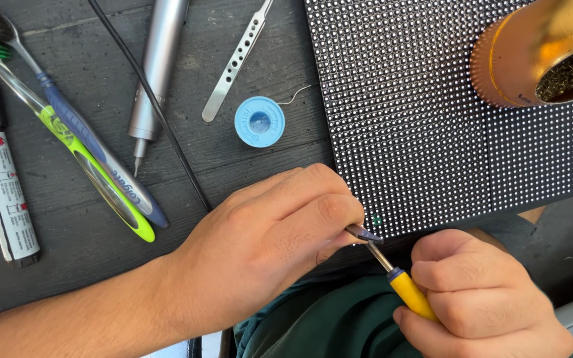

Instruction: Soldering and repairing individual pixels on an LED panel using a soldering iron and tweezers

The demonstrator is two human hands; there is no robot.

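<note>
Yellow-handled iron (402, 286), dotted panel (432, 132)

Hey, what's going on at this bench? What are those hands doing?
A person is working at the near edge of a black panel of tiny dots. The left hand pinches tweezers there, while the right hand holds a yellow-handled soldering iron, its tip meeting the tweezers. On the dark wooden table lie a blue solder spool, two toothbrushes, a marker and a silver pen-like tool.
</note>
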